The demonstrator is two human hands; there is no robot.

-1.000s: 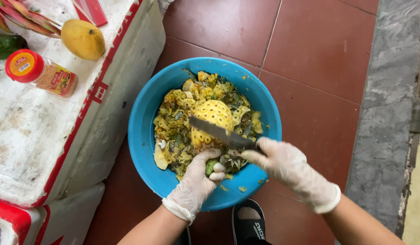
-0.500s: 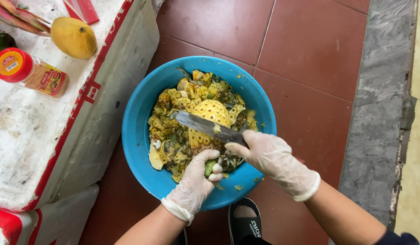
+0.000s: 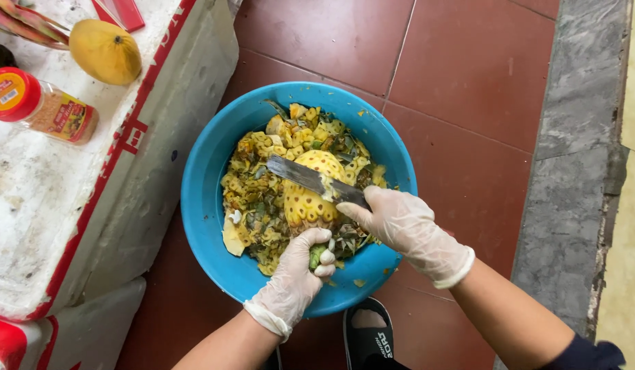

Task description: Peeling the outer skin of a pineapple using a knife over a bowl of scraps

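Pineapple [image 3: 309,192] base hidden, left hand [image 3: 297,281] gripping | knife [image 3: 310,179] handle hidden, right hand [image 3: 406,229] clenching

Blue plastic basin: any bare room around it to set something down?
Bare red floor tiles lie between the blue plastic basin and the grey stone kerb. The white foam box lid is bare below the red-capped spice jar. The basin is full of peelings.
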